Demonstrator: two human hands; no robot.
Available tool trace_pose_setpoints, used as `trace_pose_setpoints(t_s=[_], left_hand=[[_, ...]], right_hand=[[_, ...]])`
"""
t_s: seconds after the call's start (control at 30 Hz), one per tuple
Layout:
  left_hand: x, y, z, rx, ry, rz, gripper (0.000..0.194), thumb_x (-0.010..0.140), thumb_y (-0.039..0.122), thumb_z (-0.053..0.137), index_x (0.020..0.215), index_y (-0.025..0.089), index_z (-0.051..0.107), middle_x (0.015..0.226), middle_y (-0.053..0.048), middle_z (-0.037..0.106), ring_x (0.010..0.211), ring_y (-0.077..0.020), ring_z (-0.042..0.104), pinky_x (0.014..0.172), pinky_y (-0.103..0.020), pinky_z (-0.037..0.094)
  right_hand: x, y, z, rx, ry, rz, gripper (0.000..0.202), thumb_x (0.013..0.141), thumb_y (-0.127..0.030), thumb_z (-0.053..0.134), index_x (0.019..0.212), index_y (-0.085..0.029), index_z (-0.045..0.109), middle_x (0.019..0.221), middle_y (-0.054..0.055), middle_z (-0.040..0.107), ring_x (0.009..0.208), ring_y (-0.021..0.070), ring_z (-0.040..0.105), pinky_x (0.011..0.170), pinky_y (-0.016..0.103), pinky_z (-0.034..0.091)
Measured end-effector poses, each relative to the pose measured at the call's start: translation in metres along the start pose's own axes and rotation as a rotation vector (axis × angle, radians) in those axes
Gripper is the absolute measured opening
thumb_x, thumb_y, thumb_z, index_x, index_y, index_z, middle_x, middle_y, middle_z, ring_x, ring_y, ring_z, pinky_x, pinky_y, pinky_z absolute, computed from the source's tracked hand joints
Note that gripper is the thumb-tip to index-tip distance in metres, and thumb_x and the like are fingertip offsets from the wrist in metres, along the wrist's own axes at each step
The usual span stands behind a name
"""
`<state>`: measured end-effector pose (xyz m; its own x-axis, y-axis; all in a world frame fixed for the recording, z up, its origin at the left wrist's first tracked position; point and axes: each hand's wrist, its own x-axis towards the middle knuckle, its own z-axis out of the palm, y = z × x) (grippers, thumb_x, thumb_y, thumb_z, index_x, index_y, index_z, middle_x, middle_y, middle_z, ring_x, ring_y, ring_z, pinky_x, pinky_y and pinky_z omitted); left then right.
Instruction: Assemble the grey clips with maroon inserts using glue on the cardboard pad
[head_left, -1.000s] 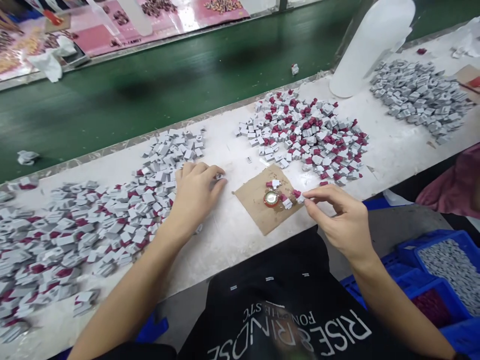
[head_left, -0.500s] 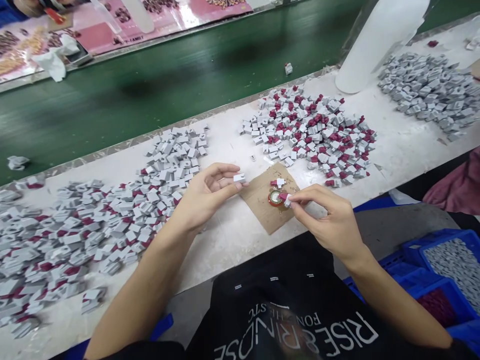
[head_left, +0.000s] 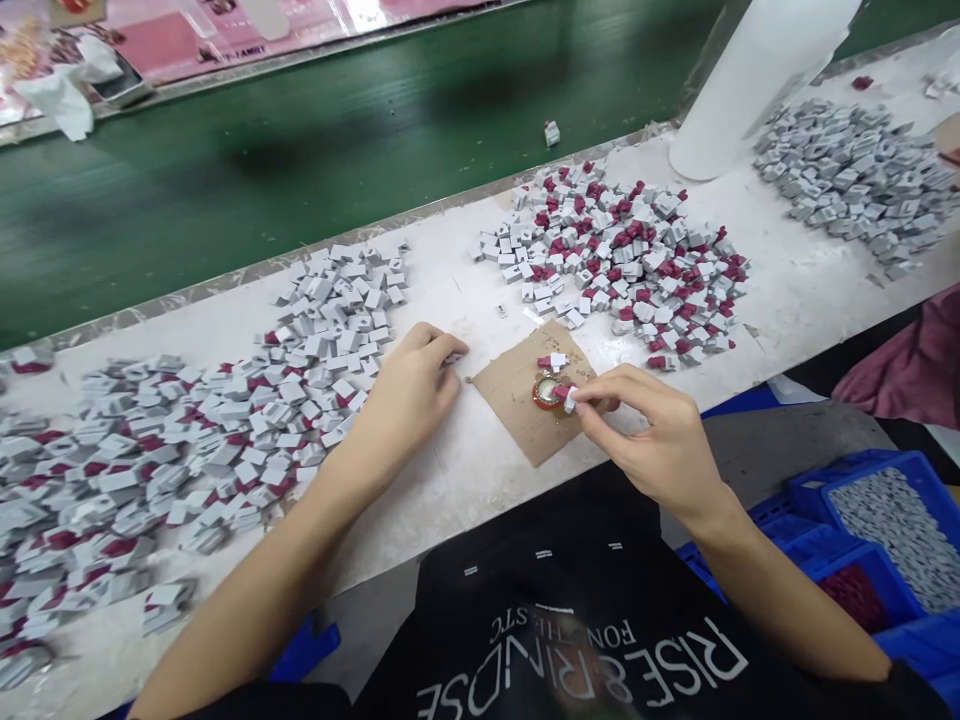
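Observation:
My right hand [head_left: 649, 430] pinches a small grey-and-maroon plastic piece [head_left: 566, 395] between thumb and fingertip. That piece is over a round, red-rimmed metal part [head_left: 548, 391] on a square of brown cardboard [head_left: 529, 437]. Just behind the round part lies another maroon-and-grey piece [head_left: 553, 361]. Left of the cardboard, my left hand [head_left: 416, 385] is turned with its back up and its fingers curled. A sliver of a grey plastic piece [head_left: 452, 357] shows between its fingertips, the rest being hidden.
Grey pieces with maroon bits lie heaped at the left [head_left: 217, 450] and behind the cardboard [head_left: 637, 260]. Plain grey pieces [head_left: 855, 180] are piled at far right, near a white cylinder [head_left: 739, 110]. A green belt [head_left: 420, 120] runs behind; blue crates [head_left: 817, 490] stand lower right.
My left hand has rolled over from palm-up to back-up, and its grey piece is now mostly covered. My right hand keeps its pinch over the round part. The view has shifted slightly.

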<state>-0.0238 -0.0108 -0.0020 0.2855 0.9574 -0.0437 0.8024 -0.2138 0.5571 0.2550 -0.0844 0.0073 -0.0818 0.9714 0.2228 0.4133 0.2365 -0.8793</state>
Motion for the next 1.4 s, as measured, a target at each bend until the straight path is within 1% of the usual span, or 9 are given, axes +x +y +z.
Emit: trace_pose_setpoints(t_s=[0.13, 0.33, 0.47, 0.6, 0.7, 0.9, 1.0, 1.17, 1.4], left_hand=[[-0.007, 0.0, -0.008, -0.012, -0.036, -0.009, 0.029, 0.104, 0.03, 0.056, 0.116, 0.022, 0.081, 0.123, -0.016, 0.076, 0.11, -0.0366, 0.074, 0.105, -0.051, 0.06], [-0.011, -0.006, -0.011, 0.074, 0.0, -0.018, 0.032, 0.097, 0.019, 0.054, 0.112, 0.025, 0.081, 0.111, -0.016, 0.081, 0.112, -0.0442, 0.073, 0.107, -0.063, 0.054], [-0.012, -0.005, -0.013, 0.011, -0.011, -0.038, 0.022, 0.099, 0.028, 0.061, 0.112, 0.024, 0.079, 0.118, -0.016, 0.08, 0.103, -0.0399, 0.076, 0.103, -0.057, 0.058], [-0.016, -0.006, -0.016, -0.003, -0.018, -0.023, 0.021, 0.102, 0.023, 0.056, 0.101, 0.025, 0.077, 0.111, -0.013, 0.08, 0.102, -0.0355, 0.076, 0.099, -0.05, 0.059], [-0.022, -0.007, -0.019, 0.057, -0.025, -0.055, 0.023, 0.102, 0.022, 0.056, 0.112, 0.024, 0.076, 0.114, -0.013, 0.08, 0.101, -0.0351, 0.076, 0.095, -0.049, 0.06], [-0.019, 0.001, -0.031, 0.272, -0.066, -0.075, 0.028, 0.101, 0.017, 0.053, 0.114, 0.02, 0.077, 0.118, -0.018, 0.08, 0.115, -0.0416, 0.074, 0.104, -0.058, 0.058], [-0.006, 0.013, -0.035, -0.046, -0.028, -0.059, 0.023, 0.104, 0.03, 0.064, 0.12, 0.021, 0.078, 0.119, -0.014, 0.08, 0.11, -0.0347, 0.076, 0.1, -0.05, 0.062], [0.015, 0.038, -0.027, -0.711, -0.131, -0.08, 0.031, 0.093, 0.041, 0.09, 0.116, 0.021, 0.084, 0.118, -0.011, 0.085, 0.109, -0.0292, 0.08, 0.096, -0.041, 0.066], [0.023, 0.057, -0.008, -1.092, -0.187, -0.064, 0.032, 0.094, 0.039, 0.096, 0.117, 0.019, 0.085, 0.111, -0.009, 0.088, 0.094, -0.0229, 0.083, 0.09, -0.037, 0.069]], right_hand=[[0.0, 0.0, 0.0, -0.015, -0.012, -0.011, 0.016, 0.103, -0.018, 0.075, 0.105, -0.03, 0.085, 0.096, 0.006, 0.081, 0.086, 0.027, 0.077, 0.074, 0.042, 0.064], [0.001, 0.001, 0.003, -0.046, -0.018, -0.046, 0.018, 0.103, -0.013, 0.074, 0.105, -0.029, 0.084, 0.1, 0.007, 0.082, 0.089, 0.0265, 0.08, 0.075, 0.041, 0.066], [0.003, 0.0, 0.002, -0.055, -0.031, -0.041, 0.019, 0.103, -0.014, 0.074, 0.106, -0.03, 0.084, 0.1, 0.006, 0.083, 0.088, 0.0266, 0.079, 0.073, 0.041, 0.066], [0.004, -0.003, -0.001, -0.037, -0.004, -0.035, 0.019, 0.102, -0.015, 0.075, 0.108, -0.03, 0.085, 0.098, 0.005, 0.083, 0.087, 0.026, 0.079, 0.074, 0.041, 0.066], [0.004, -0.004, -0.004, -0.02, 0.032, -0.03, 0.018, 0.102, -0.015, 0.077, 0.106, -0.03, 0.085, 0.097, 0.005, 0.083, 0.086, 0.0253, 0.078, 0.075, 0.04, 0.065], [0.011, 0.003, -0.004, 0.242, 0.118, 0.146, 0.006, 0.1, -0.024, 0.086, 0.101, -0.03, 0.089, 0.099, 0.004, 0.085, 0.091, 0.024, 0.08, 0.082, 0.037, 0.069], [0.021, 0.01, 0.002, 0.493, 0.171, 0.26, 0.007, 0.094, -0.034, 0.093, 0.098, -0.03, 0.09, 0.098, 0.003, 0.085, 0.091, 0.0234, 0.082, 0.08, 0.035, 0.071], [0.037, 0.009, 0.008, 0.649, 0.177, 0.312, 0.02, 0.091, -0.045, 0.095, 0.104, -0.031, 0.088, 0.107, 0.004, 0.086, 0.099, 0.0259, 0.084, 0.091, 0.043, 0.073], [0.041, 0.0, 0.012, 0.579, 0.212, 0.248, 0.006, 0.095, -0.03, 0.088, 0.1, -0.03, 0.091, 0.095, 0.003, 0.084, 0.084, 0.022, 0.079, 0.07, 0.035, 0.068]])
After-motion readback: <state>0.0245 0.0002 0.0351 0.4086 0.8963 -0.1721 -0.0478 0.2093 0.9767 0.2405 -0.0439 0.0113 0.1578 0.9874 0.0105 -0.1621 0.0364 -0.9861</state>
